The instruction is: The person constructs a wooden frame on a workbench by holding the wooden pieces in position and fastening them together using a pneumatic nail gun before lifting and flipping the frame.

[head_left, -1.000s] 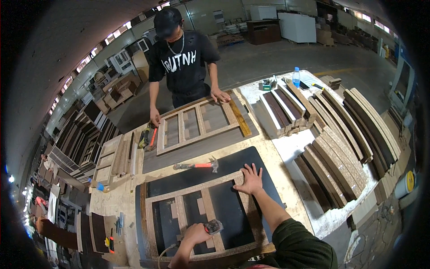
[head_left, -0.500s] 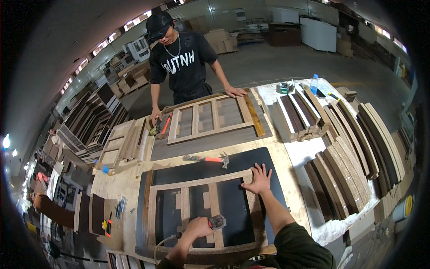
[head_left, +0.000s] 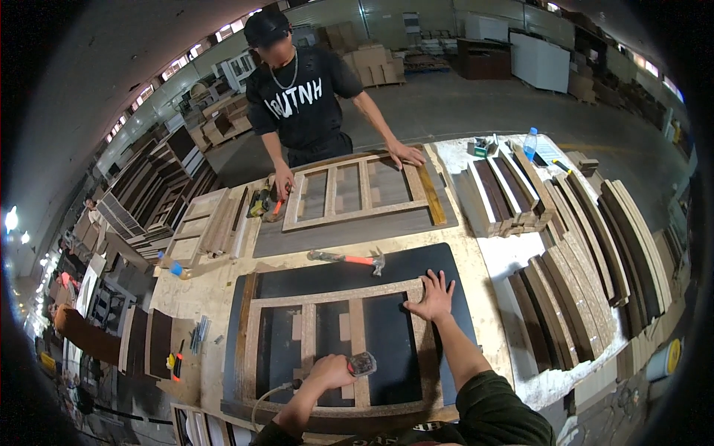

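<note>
My left hand [head_left: 329, 372] is closed around an air nail gun [head_left: 362, 364], with a pale hose [head_left: 271, 392] running back from it. The tool is over a slat of the wooden frame [head_left: 358, 329], towards its near side. That frame has several bars and lies flat on a black panel [head_left: 282, 283]. My right hand [head_left: 432, 297] rests with fingers spread on the frame's far right corner. Beyond the frame, a claw hammer [head_left: 349, 259] with an orange-and-grey handle lies across the panel's far edge.
Across the table a co-worker [head_left: 305, 97] leans over a second frame [head_left: 321, 224], one hand on a second hammer [head_left: 277, 209] beside a yellow-black tool [head_left: 258, 204]. Stacked curved boards [head_left: 569, 290] fill the right side. A blue-capped bottle [head_left: 530, 143] stands far right; pliers [head_left: 178, 364] lie left.
The co-worker's hand has moved from the yellow-black tool onto the second hammer, whose handle now stands more upright. My hands stay nearly where they were; the view has shifted slightly.
</note>
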Motion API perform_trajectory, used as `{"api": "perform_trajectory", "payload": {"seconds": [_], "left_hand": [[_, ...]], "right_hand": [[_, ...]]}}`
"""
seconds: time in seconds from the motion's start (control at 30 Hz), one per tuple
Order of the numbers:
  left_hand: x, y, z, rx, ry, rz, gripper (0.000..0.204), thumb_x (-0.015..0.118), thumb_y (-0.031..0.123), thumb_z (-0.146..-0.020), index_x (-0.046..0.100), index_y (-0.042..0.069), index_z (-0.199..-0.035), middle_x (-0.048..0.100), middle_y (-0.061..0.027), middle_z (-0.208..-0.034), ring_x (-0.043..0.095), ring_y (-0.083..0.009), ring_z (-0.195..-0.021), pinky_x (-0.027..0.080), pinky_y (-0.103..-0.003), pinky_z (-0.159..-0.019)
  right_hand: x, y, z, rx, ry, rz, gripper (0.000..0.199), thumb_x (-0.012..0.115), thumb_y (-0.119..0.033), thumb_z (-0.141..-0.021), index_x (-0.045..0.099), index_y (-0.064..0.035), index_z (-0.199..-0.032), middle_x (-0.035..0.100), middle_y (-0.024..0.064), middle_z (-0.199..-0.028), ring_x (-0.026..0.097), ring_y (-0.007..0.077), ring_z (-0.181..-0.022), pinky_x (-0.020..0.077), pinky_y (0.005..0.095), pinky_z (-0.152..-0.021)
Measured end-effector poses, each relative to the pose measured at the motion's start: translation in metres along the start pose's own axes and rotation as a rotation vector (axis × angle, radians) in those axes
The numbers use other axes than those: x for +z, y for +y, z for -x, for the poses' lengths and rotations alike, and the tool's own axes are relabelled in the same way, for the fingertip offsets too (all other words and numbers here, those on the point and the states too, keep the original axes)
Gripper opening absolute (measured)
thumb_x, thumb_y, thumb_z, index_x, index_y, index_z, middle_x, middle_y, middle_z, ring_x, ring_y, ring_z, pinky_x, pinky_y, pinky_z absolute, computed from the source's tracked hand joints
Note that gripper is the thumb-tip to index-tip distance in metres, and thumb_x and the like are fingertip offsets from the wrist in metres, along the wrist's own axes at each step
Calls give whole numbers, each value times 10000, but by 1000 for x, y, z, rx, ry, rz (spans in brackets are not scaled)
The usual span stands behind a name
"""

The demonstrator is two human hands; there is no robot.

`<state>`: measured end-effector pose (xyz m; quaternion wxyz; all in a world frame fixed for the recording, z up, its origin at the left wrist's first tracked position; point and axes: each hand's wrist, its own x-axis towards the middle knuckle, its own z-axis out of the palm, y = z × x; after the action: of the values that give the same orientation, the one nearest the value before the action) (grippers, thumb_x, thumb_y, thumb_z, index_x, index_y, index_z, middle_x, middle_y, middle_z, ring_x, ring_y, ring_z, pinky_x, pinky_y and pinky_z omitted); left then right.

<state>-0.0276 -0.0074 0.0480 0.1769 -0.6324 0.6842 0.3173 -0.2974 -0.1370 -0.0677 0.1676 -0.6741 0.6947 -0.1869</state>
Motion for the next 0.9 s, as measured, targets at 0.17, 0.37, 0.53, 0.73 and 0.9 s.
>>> {"api": "perform_trajectory", "payload": {"seconds": [0.17, 0.37, 0.53, 0.73, 0.9], "left_hand": [[3, -2, -4, 13, 2, -10, 462, 664, 440, -702, 693, 12, -875, 667, -226, -919, 641, -374, -905, 516, -432, -807], [6, -4, -5, 20, 14, 8, 459, 677, 424, -681, 693, 10, -880, 667, -226, -910, 641, -378, -899, 515, -433, -808], [8, -6, -7, 3, 12, 2, 447, 656, 412, -696, 692, 8, -885, 666, -230, -912, 639, -383, -902, 514, -433, -807], [6, -5, -5, 2, 9, 10, 451, 656, 416, -699, 692, 7, -885, 665, -233, -917, 638, -387, -902, 515, -437, -804], [5, -4, -4, 3, 21, -3, 447, 656, 415, -701, 693, 9, -882, 665, -233, -916, 637, -389, -902, 515, -441, -803]], "right_hand": [[2, 3, -1, -3, 17, -6, 968, 700, -642, -571, 448, -125, -1350, 297, 53, -1499, 125, 293, -1432, 21, 564, -1136], [1, 2, -1, 3, -12, -20, 969, 704, -629, -579, 427, -139, -1368, 275, 54, -1511, 98, 292, -1439, 6, 557, -1143], [1, 2, -1, 3, -10, -13, 974, 698, -637, -580, 423, -139, -1370, 272, 52, -1512, 99, 294, -1438, 8, 560, -1143], [1, 2, -1, -5, 13, 13, 968, 698, -656, -581, 430, -140, -1355, 297, 54, -1497, 122, 296, -1432, 28, 563, -1139], [-2, 0, -1, 11, -20, 6, 967, 698, -629, -588, 413, -148, -1377, 265, 54, -1513, 101, 293, -1438, 14, 560, -1144]]}}
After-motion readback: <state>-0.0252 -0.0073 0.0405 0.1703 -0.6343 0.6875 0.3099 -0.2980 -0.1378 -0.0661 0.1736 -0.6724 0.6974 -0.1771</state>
